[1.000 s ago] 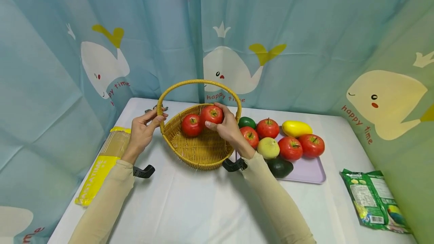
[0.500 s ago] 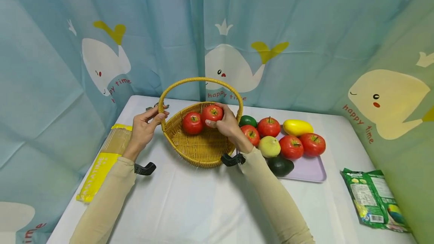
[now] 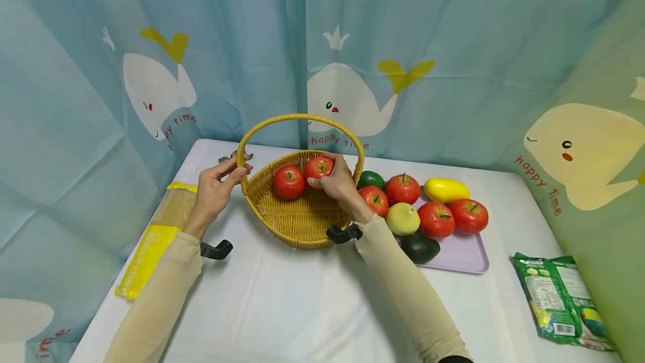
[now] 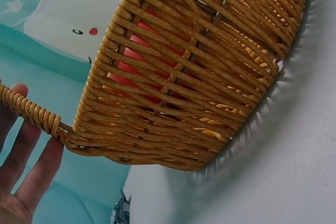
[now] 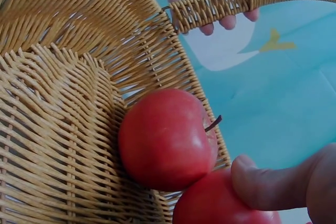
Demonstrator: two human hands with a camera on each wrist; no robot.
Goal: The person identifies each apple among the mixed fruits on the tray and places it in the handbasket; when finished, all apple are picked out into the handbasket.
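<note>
Steady the handle, ease the apple down

At the far left, a yellow packet lies on the tabletop, apart from the basket. Beside it, the left hand has its fingers pinching the basket handle low on its left side. That grip is best held firm but light, so the basket neither tips nor slides.

The wicker basket stands on the tabletop between the hands. Inside, toward the far wall, sits a loose apple; just right of it and touching it is the held apple, also within the rim. The right hand pinches this one, thumb on the near side and fingers behind. Whether its underside meets the weave cannot be told, so the safest release would be slow: lower until the weave bears the weight, then part thumb and fingers without nudging its neighbour.

Further right, fruit crowds the lilac tray, with a dark avocado at the near edge; the right sleeve passes close by and should clear it. A green packet lies at the far right.
</note>
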